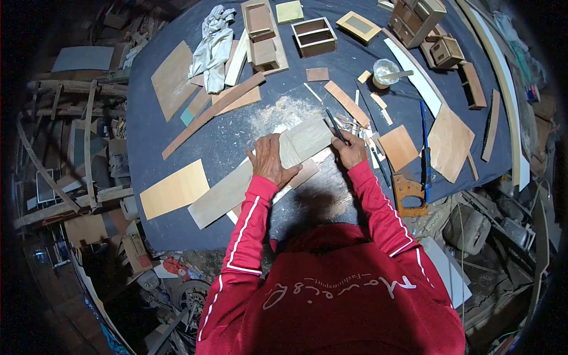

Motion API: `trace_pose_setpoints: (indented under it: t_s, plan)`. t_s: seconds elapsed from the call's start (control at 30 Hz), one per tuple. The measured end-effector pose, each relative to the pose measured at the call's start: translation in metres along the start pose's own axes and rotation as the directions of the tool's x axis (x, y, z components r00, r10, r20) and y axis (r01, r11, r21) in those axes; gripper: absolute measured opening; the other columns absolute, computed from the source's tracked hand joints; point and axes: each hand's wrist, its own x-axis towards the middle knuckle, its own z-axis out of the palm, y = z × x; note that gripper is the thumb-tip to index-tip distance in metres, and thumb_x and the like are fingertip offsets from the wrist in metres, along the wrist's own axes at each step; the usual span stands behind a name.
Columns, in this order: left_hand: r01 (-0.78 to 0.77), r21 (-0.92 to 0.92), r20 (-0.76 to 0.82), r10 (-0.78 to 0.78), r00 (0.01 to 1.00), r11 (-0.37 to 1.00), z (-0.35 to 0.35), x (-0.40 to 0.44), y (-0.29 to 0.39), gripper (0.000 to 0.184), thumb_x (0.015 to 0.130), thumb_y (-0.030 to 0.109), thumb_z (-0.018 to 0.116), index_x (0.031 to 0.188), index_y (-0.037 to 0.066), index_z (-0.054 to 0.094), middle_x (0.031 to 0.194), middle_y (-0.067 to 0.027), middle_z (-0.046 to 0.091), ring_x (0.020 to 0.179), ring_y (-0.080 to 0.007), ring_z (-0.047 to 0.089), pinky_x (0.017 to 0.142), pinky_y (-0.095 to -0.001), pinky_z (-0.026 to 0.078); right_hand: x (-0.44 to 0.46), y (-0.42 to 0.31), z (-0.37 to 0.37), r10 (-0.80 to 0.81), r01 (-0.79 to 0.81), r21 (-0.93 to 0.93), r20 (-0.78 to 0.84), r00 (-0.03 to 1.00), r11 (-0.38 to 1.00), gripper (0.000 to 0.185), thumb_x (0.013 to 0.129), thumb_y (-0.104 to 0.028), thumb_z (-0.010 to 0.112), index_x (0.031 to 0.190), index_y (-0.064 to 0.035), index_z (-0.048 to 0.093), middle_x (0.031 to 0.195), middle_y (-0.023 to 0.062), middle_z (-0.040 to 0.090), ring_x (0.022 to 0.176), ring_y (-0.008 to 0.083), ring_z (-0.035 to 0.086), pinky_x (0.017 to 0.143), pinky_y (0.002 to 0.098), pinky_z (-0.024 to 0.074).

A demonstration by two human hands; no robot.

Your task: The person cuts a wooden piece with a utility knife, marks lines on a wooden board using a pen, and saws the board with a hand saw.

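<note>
A long grey-brown board [222,195] lies slanted across the work table, with a shorter grey piece [307,139] at its upper right end. My left hand [269,158] rests on the wood with its fingers spread, beside the short piece. My right hand [350,149] is closed round a thin dark tool [334,123], like a pencil or marker, at the right end of the short piece. A paler strip [303,176] lies partly under the board. Sawdust [284,112] is scattered just beyond the wood.
Around the dark-covered table [160,133] lie a hand saw [409,195], a cup with a spatula [385,71], a white cloth [214,50], small wooden boxes [314,38], a miniature cabinet [414,21], thin wood scraps and a light panel [176,188].
</note>
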Motion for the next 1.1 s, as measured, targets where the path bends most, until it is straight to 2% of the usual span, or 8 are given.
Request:
trace_pose_setpoints:
  t_s: [0.17,0.23,0.3,0.43,0.5,0.8,0.9,1.1]
  plan:
    - [0.013,-0.032,0.009,-0.013,1.000,0.999,0.003,0.000,-0.002,0.097,0.056,0.044,0.085,0.136,0.007,0.044,0.129,-0.0172,0.047,0.125,-0.0386,0.041,0.103,-0.0630,0.027,0.001,0.006,0.002,-0.032,0.032,0.023,-0.001,0.999,0.999,0.035,0.084,-0.018,0.070,0.116,-0.0055,0.072,0.101,0.0074,0.073,0.089,0.0135,0.064,0.083,0.0268,0.0497]
    - [0.012,-0.026,0.003,-0.012,1.000,1.000,0.000,0.000,-0.001,0.098,0.056,0.044,0.085,0.136,0.007,0.043,0.129,-0.0172,0.046,0.125,-0.0387,0.040,0.103,-0.0634,0.027,0.001,0.006,0.003,-0.071,0.072,0.075,-0.017,0.997,0.995,0.033,0.086,-0.017,0.067,0.115,-0.0022,0.070,0.095,0.0063,0.072,0.086,0.0148,0.063,0.080,0.0276,0.0485]
    - [0.029,-0.065,0.056,-0.025,0.998,0.997,-0.001,0.000,0.000,0.097,0.060,0.042,0.083,0.138,0.006,0.038,0.133,-0.0158,0.043,0.131,-0.0375,0.037,0.104,-0.0741,0.022,0.001,0.005,0.002,-0.063,0.063,0.073,-0.009,0.998,0.995,0.033,0.086,-0.017,0.067,0.116,-0.0023,0.070,0.095,0.0062,0.072,0.086,0.0150,0.063,0.080,0.0278,0.0488]
    - [0.027,-0.062,0.041,-0.025,0.999,0.998,0.002,0.000,-0.001,0.096,0.060,0.041,0.084,0.138,0.006,0.039,0.133,-0.0156,0.043,0.130,-0.0367,0.037,0.103,-0.0742,0.022,0.004,0.011,0.001,0.044,-0.049,0.139,0.041,0.998,0.989,0.034,0.085,-0.017,0.068,0.116,-0.0031,0.070,0.095,0.0058,0.072,0.085,0.0146,0.063,0.079,0.0285,0.0496]
    - [0.029,-0.033,0.012,-0.028,1.000,0.999,0.004,0.000,0.000,0.097,0.057,0.044,0.084,0.137,0.008,0.042,0.130,-0.0172,0.045,0.126,-0.0390,0.040,0.101,-0.0647,0.029,0.008,0.017,0.002,0.023,-0.027,0.120,0.031,0.999,0.992,0.033,0.085,-0.016,0.069,0.116,-0.0033,0.071,0.095,0.0053,0.072,0.085,0.0139,0.063,0.079,0.0283,0.0497]
    - [0.030,-0.041,-0.012,-0.031,0.999,0.999,0.006,0.000,0.001,0.096,0.056,0.042,0.084,0.135,0.008,0.042,0.128,-0.0177,0.046,0.124,-0.0391,0.040,0.101,-0.0608,0.032,0.003,0.009,0.002,-0.048,0.049,0.082,-0.021,0.999,0.995,0.032,0.083,-0.015,0.070,0.114,-0.0042,0.072,0.094,0.0052,0.072,0.084,0.0132,0.063,0.079,0.0274,0.0502]
    - [0.041,-0.070,0.026,-0.039,0.999,0.997,0.003,0.000,0.001,0.096,0.059,0.038,0.085,0.136,0.004,0.040,0.131,-0.0166,0.043,0.129,-0.0375,0.036,0.102,-0.0698,0.026,0.003,0.007,0.001,-0.016,0.017,0.066,-0.016,1.000,0.998,0.033,0.083,-0.016,0.070,0.114,-0.0042,0.072,0.094,0.0053,0.072,0.085,0.0134,0.063,0.079,0.0271,0.0499]
    - [0.051,-0.084,0.047,-0.047,0.998,0.995,-0.001,-0.002,0.000,0.097,0.060,0.039,0.085,0.138,0.005,0.038,0.132,-0.0171,0.043,0.129,-0.0379,0.036,0.103,-0.0696,0.026,0.002,0.002,0.000,0.049,-0.049,0.065,-0.005,0.999,0.997,0.034,0.083,-0.016,0.070,0.115,-0.0043,0.072,0.096,0.0059,0.072,0.085,0.0139,0.063,0.080,0.0272,0.0495]
